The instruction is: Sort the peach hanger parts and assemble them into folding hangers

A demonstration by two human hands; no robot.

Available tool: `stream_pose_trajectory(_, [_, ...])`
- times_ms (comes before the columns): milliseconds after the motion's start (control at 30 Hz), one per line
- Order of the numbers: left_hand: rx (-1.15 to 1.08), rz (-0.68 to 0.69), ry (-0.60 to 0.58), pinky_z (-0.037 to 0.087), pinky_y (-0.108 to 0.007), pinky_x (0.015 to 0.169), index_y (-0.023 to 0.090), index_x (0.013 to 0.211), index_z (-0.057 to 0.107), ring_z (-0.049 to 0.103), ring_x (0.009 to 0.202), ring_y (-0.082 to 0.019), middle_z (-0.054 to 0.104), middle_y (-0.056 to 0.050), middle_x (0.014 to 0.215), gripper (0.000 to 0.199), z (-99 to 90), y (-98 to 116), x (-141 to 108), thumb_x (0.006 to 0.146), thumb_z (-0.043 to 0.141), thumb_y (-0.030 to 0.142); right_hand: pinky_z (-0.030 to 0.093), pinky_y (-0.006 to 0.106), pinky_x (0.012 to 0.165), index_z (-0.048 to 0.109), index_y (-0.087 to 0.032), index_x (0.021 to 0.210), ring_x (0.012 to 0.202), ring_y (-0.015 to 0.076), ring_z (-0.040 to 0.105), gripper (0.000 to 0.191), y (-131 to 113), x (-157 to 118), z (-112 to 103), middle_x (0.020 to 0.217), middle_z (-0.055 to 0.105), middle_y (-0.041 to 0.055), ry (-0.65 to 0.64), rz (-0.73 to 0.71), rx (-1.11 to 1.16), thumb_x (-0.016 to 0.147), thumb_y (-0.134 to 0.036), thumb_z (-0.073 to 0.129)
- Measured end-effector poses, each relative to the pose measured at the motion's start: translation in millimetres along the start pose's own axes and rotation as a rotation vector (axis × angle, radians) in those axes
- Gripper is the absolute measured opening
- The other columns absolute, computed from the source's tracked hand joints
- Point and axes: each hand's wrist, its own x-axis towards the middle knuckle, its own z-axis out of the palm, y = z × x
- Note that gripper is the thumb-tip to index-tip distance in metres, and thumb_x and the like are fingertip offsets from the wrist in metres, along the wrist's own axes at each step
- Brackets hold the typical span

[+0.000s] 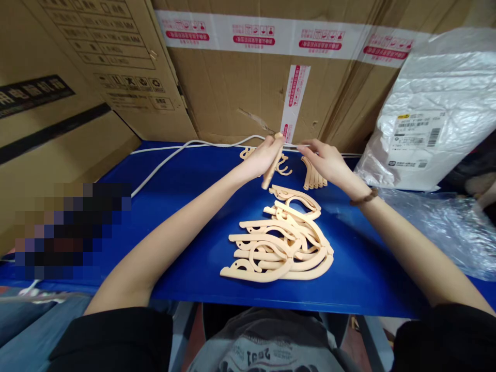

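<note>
My left hand [265,155] is closed around a beige plastic hanger arm [273,168], held tilted above the back of the blue table. Behind and beneath it lie several beige hooks [284,168], partly hidden by the hand. My right hand [323,159] hovers to the right with its fingers stretched out toward the left one, and I see nothing in it. Just below it rests a row of curved hanger arms [314,178], side by side. Nearer to me, several folded beige hangers [267,253] overlap in a pile on the table.
Cardboard boxes [228,82] wall off the back and left of the blue table [182,248]. A white cable [163,161] runs along the back edge. On the right stand a white parcel bag [418,113] and crumpled clear plastic [437,222]. A blurred-out patch covers the left.
</note>
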Motion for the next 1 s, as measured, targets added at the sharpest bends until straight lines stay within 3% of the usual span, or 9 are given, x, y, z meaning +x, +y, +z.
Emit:
stream_pose_trajectory(133, [-0.172, 0.027, 0.007, 0.043, -0.021, 0.054, 0.018, 0.080, 0.050, 0.054, 0.057, -0.010, 0.057, 0.001, 0.068, 0.032, 2.0, 19, -8, 0.087, 0.067, 0.045, 0.049, 0.028, 0.070, 0.072, -0.017, 0.091, 0.080, 0.0182, 0.066, 0.045, -29, -5, -2, 0.088, 0.074, 0.0062, -0.123, -0.109, 0.589, 0.087, -0.060, 0.059])
stream_pose_trajectory(233, [-0.213, 0.060, 0.019, 0.040, -0.018, 0.048, 0.018, 0.080, 0.052, 0.051, 0.052, -0.008, 0.054, 0.003, 0.065, 0.028, -0.5, 32, -13, 0.086, 0.070, 0.038, 0.046, 0.026, 0.061, 0.073, -0.018, 0.089, 0.069, 0.0138, 0.060, 0.038, -37, -7, -5, 0.079, 0.071, 0.0030, -0.100, -0.113, 0.705, 0.079, -0.054, 0.072])
stream_pose_trajectory(333, [-0.259, 0.058, 0.010, 0.031, -0.017, 0.041, 0.019, 0.080, 0.051, 0.045, 0.046, -0.005, 0.049, 0.004, 0.064, 0.022, -5.6, 39, -16, 0.097, 0.054, 0.032, 0.046, 0.027, 0.060, 0.073, -0.019, 0.093, 0.069, 0.0138, 0.059, 0.031, -33, -6, -14, 0.081, 0.070, 0.0023, -0.055, -0.145, 0.696, 0.080, -0.047, 0.072])
stream_pose_trajectory(433, [-0.253, 0.086, -0.012, 0.025, -0.018, 0.040, 0.018, 0.077, 0.052, 0.041, 0.044, -0.004, 0.047, 0.004, 0.064, 0.028, -10.9, 42, -16, 0.102, 0.043, 0.027, 0.048, 0.030, 0.064, 0.072, -0.019, 0.094, 0.074, 0.0174, 0.062, 0.026, -27, -4, -29, 0.084, 0.071, 0.0037, 0.070, -0.217, 0.523, 0.082, -0.042, 0.071])
stream_pose_trajectory(567, [-0.048, 0.223, 0.018, 0.029, -0.021, 0.047, 0.017, 0.065, 0.052, 0.041, 0.048, -0.006, 0.044, 0.004, 0.056, 0.036, -14.2, 42, -14, 0.100, 0.048, 0.028, 0.045, 0.037, 0.073, 0.071, -0.018, 0.096, 0.085, 0.0241, 0.062, 0.030, -26, -6, -45, 0.086, 0.070, 0.0086, 0.231, -0.355, -0.064, 0.094, -0.043, 0.055])
stream_pose_trajectory(733, [0.312, 0.378, 0.151, 0.029, -0.025, 0.056, 0.018, 0.060, 0.050, 0.045, 0.053, -0.010, 0.043, 0.004, 0.054, 0.042, -11.1, 39, -19, 0.099, 0.049, 0.032, 0.043, 0.038, 0.071, 0.065, -0.014, 0.100, 0.086, 0.0281, 0.063, 0.034, -27, -8, -35, 0.088, 0.070, 0.0151, 0.181, -0.354, -0.451, 0.101, -0.033, 0.036])
stream_pose_trajectory(800, [0.436, 0.433, 0.242, 0.030, -0.027, 0.059, 0.019, 0.070, 0.057, 0.049, 0.056, -0.012, 0.050, 0.002, 0.059, 0.036, -7.1, 34, -22, 0.100, 0.047, 0.035, 0.044, 0.037, 0.067, 0.064, -0.015, 0.091, 0.074, 0.0251, 0.062, 0.036, -24, -6, -30, 0.075, 0.067, 0.0113, 0.116, -0.324, -0.280, 0.100, -0.037, 0.037])
stream_pose_trajectory(900, [0.487, 0.436, 0.365, 0.034, -0.028, 0.063, 0.019, 0.087, 0.062, 0.055, 0.063, -0.014, 0.060, -0.001, 0.070, 0.033, 0.9, 21, -21, 0.103, 0.039, 0.038, 0.045, 0.032, 0.058, 0.062, -0.020, 0.082, 0.061, 0.0186, 0.057, 0.039, -20, -4, -30, 0.067, 0.062, 0.0049, 0.060, -0.246, 0.255, 0.098, -0.048, 0.040])
stream_pose_trajectory(1000, [0.469, 0.223, 0.247, 0.039, -0.028, 0.069, 0.019, 0.092, 0.063, 0.060, 0.074, -0.016, 0.066, -0.005, 0.081, 0.039, 8.7, 3, -6, 0.104, 0.029, 0.033, 0.042, 0.028, 0.051, 0.065, -0.022, 0.086, 0.054, 0.0142, 0.049, 0.029, -19, -3, -39, 0.067, 0.060, 0.0018, 0.111, -0.112, 0.591, 0.095, -0.044, 0.048])
